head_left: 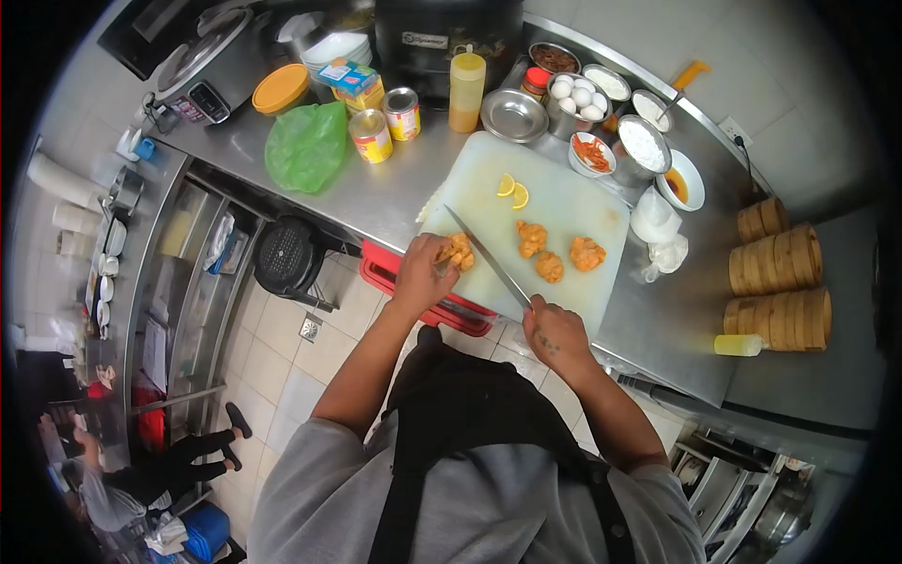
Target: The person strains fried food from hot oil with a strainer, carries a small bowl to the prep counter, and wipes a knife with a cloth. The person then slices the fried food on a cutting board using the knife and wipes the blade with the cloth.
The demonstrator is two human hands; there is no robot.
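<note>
My right hand [554, 331] is wrapped round the handle of a long kitchen knife [491, 260], whose blade slants up and left across the white cutting board [583, 202]. At the board's left edge my left hand [425, 274] has its fingers on a golden piece of fried chicken [458, 251], close to the blade. To the right of the knife lie several more pieces, among them one fried chicken piece [587, 254] set apart from the others. Two lemon slices [513, 191] rest near the top of the board.
Behind the board stand a squeeze bottle [466, 91], a metal plate [514, 115], a pot of eggs [578, 99] and bowls. Cans [371, 136] and a green bag [306, 148] are to the left, bamboo steamers [775, 258] to the right. Another person [132, 489] is at far left.
</note>
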